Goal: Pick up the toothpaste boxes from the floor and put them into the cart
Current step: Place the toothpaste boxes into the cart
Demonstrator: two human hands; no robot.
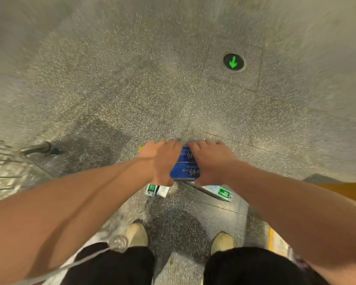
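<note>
Squeezing from both sides, I have the left hand and the right hand curled round a stack of blue boxes, fingers over the far edge and palms pressed on the stack's two sides. The stack sits between my hands, above the floor and out in front of my feet. Motion blur keeps me from telling whether it is lifted or resting.

Two white boxes show just below my hands, one on each side. I cannot tell whether they lie on the floor or hang in the same bundle.

I judge these to be light, stiff cardboard cartons with slick printed faces. Stacked loose, they could slide past each other and fan out. The hold that suits them is on the long sides, pressing inward evenly, with fingers hooked over the far edge and thumbs under the near one. Too hard a squeeze would dent the thin walls.

Wire mesh of the cart shows at my left edge, well apart from the stack.
</note>
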